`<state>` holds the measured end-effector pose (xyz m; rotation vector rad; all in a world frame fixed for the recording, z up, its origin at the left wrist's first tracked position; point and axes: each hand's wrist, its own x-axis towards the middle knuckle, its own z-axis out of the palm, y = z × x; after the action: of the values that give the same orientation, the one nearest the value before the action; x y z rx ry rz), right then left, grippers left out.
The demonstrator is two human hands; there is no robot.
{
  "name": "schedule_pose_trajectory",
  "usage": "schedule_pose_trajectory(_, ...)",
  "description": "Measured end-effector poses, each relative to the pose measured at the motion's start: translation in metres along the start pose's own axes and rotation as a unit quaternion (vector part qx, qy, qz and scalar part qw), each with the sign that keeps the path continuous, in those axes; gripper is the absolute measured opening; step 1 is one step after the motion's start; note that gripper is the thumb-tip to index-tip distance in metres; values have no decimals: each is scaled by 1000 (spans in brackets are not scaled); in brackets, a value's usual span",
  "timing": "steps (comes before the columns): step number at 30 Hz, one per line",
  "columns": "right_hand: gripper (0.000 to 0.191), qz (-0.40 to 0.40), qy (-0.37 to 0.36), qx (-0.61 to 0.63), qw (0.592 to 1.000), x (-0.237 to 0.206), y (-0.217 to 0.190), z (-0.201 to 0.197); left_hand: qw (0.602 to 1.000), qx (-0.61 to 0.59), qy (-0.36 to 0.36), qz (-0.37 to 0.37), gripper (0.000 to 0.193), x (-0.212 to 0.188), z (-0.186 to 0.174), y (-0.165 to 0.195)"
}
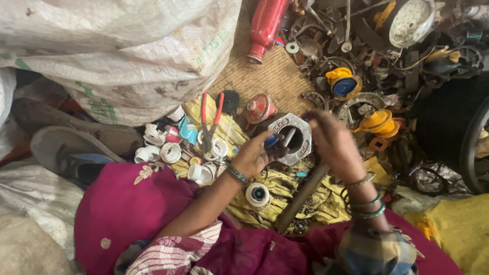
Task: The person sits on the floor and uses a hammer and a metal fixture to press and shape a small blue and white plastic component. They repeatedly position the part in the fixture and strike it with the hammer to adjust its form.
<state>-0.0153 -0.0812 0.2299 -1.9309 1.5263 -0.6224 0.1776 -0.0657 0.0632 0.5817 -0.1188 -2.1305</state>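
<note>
From the head camera, the left hand (253, 157) grips the grey hexagonal metal housing (291, 137) over the yellow cloth (316, 203). The right hand (333, 145) clasps a dark rod (301, 196) against it. A white sack (122, 56) and scrap pile (387, 66) crowd both sides; white caps (170, 152) lie scattered.

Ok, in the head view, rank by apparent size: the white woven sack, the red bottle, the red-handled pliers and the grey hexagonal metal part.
1. white woven sack, by far the largest.
2. red bottle.
3. and 4. grey hexagonal metal part and red-handled pliers look about alike; I would not rank them.
</note>
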Motion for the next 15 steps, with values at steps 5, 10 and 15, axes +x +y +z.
schedule_pose_trajectory(5,19,-18,127,-168,978,42,68,-16,995,77,32,50,25,-1,0,4)
schedule_pose_trajectory(10,17,18,18,-282,959,90,141,19,993,75,58,65,16,1,3,9)
schedule_pose_trajectory(15,33,39,-64,-340,938,114,163,52,993,78,43,71,16,3,1,11)
